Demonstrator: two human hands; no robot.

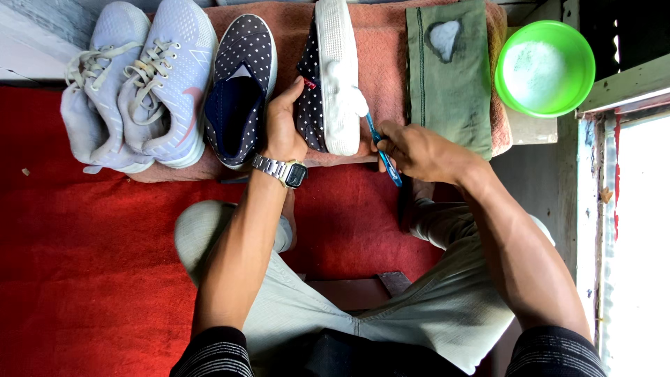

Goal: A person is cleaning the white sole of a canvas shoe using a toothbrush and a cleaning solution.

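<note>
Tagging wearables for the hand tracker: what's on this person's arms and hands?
Both hands bare, no gloves or rings visible. Left hand has a silver metal-band wristwatch with a dark face. Right hand has a bare wrist. Forearms uncovered; dark finely striped sleeves begin near the elbows.

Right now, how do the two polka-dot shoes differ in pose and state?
The left polka-dot shoe lies flat with its opening facing up; the right polka-dot shoe is tipped on its side, white sole showing. The left one is untouched; the right one is steadied by the left hand. The right one has white foam on its sole, where the right hand holds a blue toothbrush; the left one shows none. Both are dark with white dots and rest on the same towel.
</note>
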